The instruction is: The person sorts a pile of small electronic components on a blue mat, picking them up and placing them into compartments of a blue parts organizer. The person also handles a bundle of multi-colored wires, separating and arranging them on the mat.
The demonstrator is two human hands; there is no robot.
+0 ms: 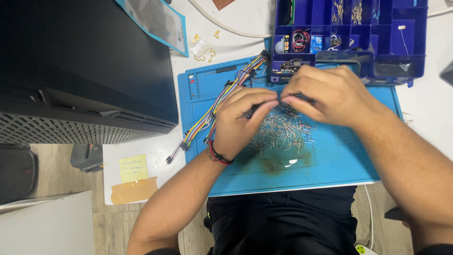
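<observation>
A blue work mat (330,165) lies on a white table (141,160). In the middle of the mat sits a loose pile of small parts with thin wire legs (281,132). A bundle of many-coloured jumper wires (212,111) runs slantwise across the left edge of the mat and hangs a little onto the table. At the top, a dark blue box with many small compartments (349,33) rests on the far end of the mat, with little parts and red and black wires in it. A big black machine (85,66) fills the left side. A yellow sticky note (133,168) and a strip of brown tape (134,190) sit near the table's front edge. A white cable (222,26) curves past the box.

Both hands meet just above the pile, and they hide the far part of it. The left hand (240,120) has a red and black band (218,155) on its wrist. Its fingers are curled in close and pinch together at the tips. The right hand (330,92) is also curled narrow, with its fingertips pressed against the left ones. They seem to pinch something tiny from the pile between them, but it is too small to tell what it is
</observation>
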